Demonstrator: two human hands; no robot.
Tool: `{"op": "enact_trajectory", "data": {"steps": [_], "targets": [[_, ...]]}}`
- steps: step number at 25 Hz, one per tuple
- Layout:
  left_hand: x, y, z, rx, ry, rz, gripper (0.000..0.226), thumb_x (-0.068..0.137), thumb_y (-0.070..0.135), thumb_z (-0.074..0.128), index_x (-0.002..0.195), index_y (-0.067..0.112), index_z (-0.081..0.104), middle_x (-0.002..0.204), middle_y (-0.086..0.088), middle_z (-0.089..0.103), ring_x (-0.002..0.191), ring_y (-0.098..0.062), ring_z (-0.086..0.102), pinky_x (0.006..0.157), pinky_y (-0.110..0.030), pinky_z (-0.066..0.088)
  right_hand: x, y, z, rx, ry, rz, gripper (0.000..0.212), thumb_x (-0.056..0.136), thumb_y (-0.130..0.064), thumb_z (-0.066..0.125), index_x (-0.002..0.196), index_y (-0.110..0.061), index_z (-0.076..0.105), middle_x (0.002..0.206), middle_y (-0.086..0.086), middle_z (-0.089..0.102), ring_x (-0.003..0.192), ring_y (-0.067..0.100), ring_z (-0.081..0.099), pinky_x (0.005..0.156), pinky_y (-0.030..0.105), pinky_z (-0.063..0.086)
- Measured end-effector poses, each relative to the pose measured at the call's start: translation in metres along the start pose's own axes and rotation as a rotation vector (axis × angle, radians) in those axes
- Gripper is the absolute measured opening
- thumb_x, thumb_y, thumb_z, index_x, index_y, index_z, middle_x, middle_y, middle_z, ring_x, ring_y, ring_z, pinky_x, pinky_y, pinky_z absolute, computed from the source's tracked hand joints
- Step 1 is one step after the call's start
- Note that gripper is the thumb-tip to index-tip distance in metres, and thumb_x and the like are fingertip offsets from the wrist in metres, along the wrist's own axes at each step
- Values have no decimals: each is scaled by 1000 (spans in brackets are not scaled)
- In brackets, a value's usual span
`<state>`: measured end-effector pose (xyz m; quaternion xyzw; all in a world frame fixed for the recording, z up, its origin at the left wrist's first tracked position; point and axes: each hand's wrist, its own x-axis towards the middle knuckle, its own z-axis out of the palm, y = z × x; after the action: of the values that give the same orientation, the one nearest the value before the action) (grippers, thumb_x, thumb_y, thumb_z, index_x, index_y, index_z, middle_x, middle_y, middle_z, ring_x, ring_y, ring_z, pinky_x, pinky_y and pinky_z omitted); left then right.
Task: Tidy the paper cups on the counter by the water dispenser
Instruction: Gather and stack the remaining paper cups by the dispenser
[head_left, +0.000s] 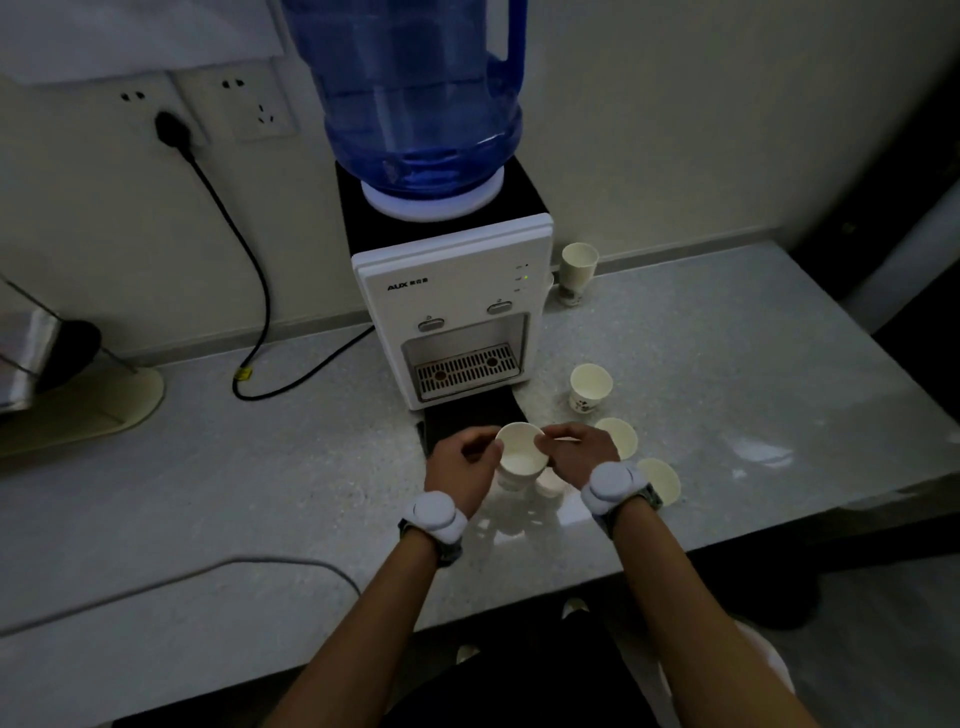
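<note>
I hold one white paper cup (521, 448) upright in front of the water dispenser (452, 306). My left hand (464, 460) pinches its left rim and my right hand (581, 451) pinches its right rim. Just below it a second cup (549, 483) peeks out between my hands. Several more cups stand on the grey counter (260, 493) to the right: one with a printed motif (589, 387), one behind my right hand (621, 436), one by my right wrist (662, 479). A small stack of cups (576, 273) stands at the wall.
The dispenser carries a blue water bottle (421, 93). A black power cable (249, 270) runs from a wall socket across the counter's back. A metal appliance on a cream base (67, 384) sits at far left. A grey cable (182, 577) lies near the counter's front edge.
</note>
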<state>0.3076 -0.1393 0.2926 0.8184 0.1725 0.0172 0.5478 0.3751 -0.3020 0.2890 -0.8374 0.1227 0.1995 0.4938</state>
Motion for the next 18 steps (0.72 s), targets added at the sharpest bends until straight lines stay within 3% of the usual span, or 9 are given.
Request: {"op": "enact_trajectory", "data": {"steps": [2, 5, 10, 18], "targets": [[5, 8, 5, -57, -17, 11, 22, 90, 25, 64, 109, 22, 73, 104, 4, 75, 97, -10, 70, 87, -30, 59, 3, -2, -8, 9, 37, -7, 20, 74, -35, 78, 58, -37, 66, 71, -4, 70, 61, 4, 64, 64, 22, 53], [13, 17, 18, -56, -40, 20, 23, 90, 24, 65, 111, 18, 73, 106, 0, 75, 98, -13, 70, 90, -40, 58, 9, 1, -22, 60, 82, 1, 24, 72, -34, 78, 52, -41, 66, 69, -6, 71, 73, 16, 70, 73, 28, 57], [21, 21, 35, -4, -92, 12, 24, 90, 24, 64, 111, 18, 73, 107, 0, 74, 98, -13, 70, 92, -38, 58, 14, 13, -35, 51, 93, 42, 17, 70, -39, 79, 60, -40, 66, 81, -1, 74, 82, 18, 71, 79, 29, 57], [29, 14, 52, 127, -162, -23, 27, 90, 23, 63, 115, 19, 71, 110, 0, 74, 101, -12, 68, 87, -20, 50, 27, 34, -35, 33, 51, 94, 6, 76, -33, 75, 77, -31, 70, 103, 9, 75, 100, 27, 69, 95, 42, 54]]}}
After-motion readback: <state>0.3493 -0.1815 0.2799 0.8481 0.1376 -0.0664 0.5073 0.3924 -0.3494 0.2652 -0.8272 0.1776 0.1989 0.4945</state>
